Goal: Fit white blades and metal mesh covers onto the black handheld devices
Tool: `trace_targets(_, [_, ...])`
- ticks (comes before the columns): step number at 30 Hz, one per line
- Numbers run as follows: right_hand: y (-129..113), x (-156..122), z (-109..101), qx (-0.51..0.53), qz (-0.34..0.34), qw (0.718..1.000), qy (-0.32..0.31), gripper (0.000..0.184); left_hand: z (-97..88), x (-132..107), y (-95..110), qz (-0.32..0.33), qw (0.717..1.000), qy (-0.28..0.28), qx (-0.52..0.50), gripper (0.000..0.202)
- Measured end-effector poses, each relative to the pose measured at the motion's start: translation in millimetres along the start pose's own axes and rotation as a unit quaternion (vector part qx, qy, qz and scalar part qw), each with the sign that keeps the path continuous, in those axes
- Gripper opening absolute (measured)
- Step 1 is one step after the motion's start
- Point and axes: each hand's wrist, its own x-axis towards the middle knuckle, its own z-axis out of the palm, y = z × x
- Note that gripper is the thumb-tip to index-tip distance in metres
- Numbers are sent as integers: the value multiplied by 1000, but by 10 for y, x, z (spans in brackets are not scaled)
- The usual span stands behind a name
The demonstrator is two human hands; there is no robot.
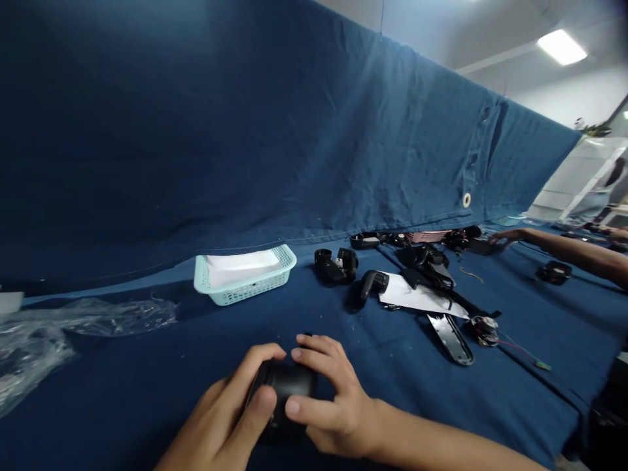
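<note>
A black rounded plastic part (290,383) sits low in the middle of the view, between my two hands. Around its left side my left hand (228,409) is closed, with the thumb on the near face and the fingers along the far edge. My right hand (338,399) grips the right side, its fingertips pressing on the top and far edge. The underside of the part is hidden, and I cannot tell whether it rests on the blue cloth (196,366).
A light-blue basket (252,292) holding white paper stands ahead. Clear plastic film (93,317) lies at left. Black curved parts (337,267), white paper (417,297), a black shell (451,340) and a wired motor (485,330) lie at right. Another person's arm (569,248) reaches in.
</note>
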Motion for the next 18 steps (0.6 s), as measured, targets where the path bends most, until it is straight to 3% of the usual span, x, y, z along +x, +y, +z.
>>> trace_targets(3, [-45,22,-6,-21,8,1000,-17,78,1,0,28,-138,983,-56,-107,60])
trace_targets(5, [-104,42,-49,-7,9,999,-44,84,-11,-14,30,-153,979,-68,-119,60])
trace_targets(8, [-218,35,-172,82,72,992,-59,94,-29,-79,-32,-20,999,-41,25,47])
trace_targets(10, [-285,8,-258,160,179,969,-51,96,-12,-147,-121,98,983,-10,157,42])
trace_targets(12, [-325,-8,-309,234,297,925,-29,90,36,-214,-226,174,956,18,235,44])
trace_targets(14, [-340,11,-303,317,401,859,21,80,101,-258,-329,215,941,42,258,44])
trace_targets(16, [-348,69,-234,415,482,768,71,68,160,-270,-426,242,933,70,258,42])
trace_targets(18, [-373,146,-114,524,516,674,67,57,191,-257,-523,256,930,81,250,42])
